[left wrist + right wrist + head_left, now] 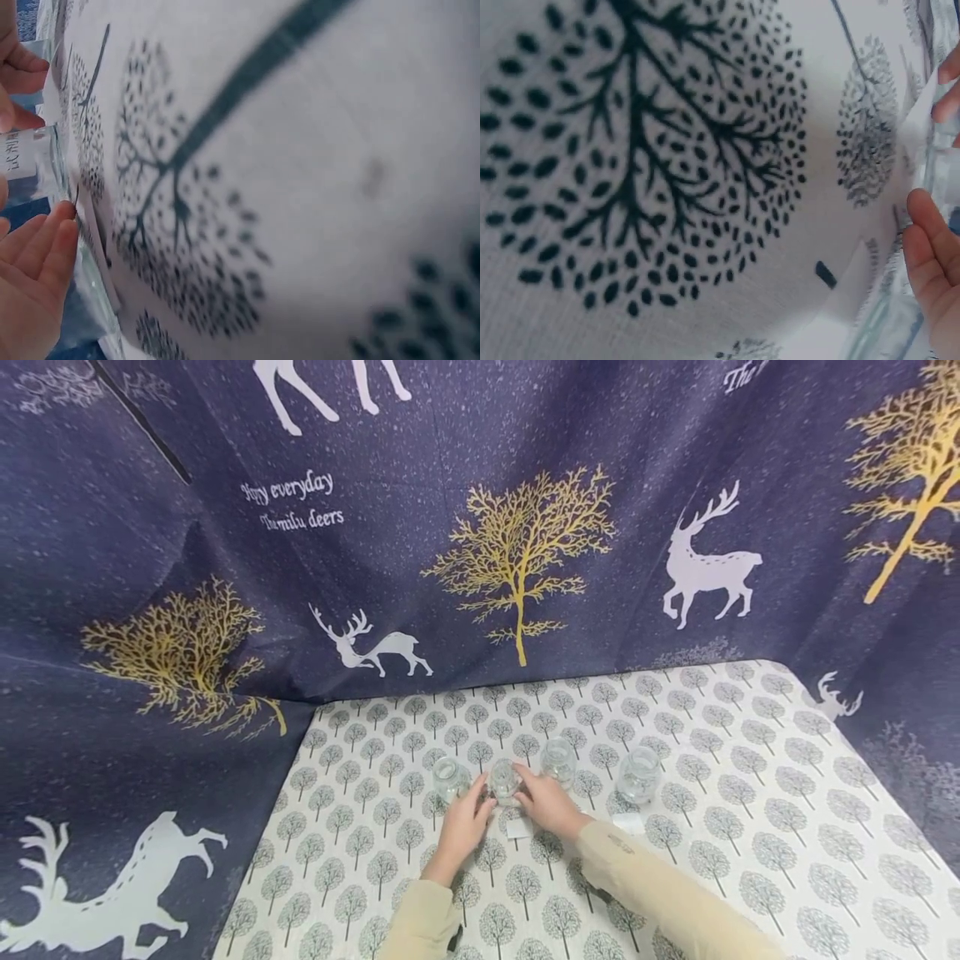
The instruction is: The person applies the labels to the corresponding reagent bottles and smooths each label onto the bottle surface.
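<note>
A small clear glass jar (506, 782) stands upright on the patterned cloth, between the two hands. My left hand (463, 822) holds its left side, thumb and index finger at the glass. From the right, my right hand (551, 806) holds the same jar, its index finger near the rim and its thumb lower down. A white label with printed characters (20, 156) shows on the jar in the left wrist view. In that view the lower fingers of the left hand (37, 277) reach toward the base. The right wrist view shows the right hand's fingers (928, 251) beside the glass.
Another glass jar (450, 778) stands just left of the left hand. Behind the right hand is a jar (558, 762), and farther right a larger one (639, 775). White cards (517, 828) lie on the cloth (360, 877). A dark curtain (480, 593) hangs along the table's far edge.
</note>
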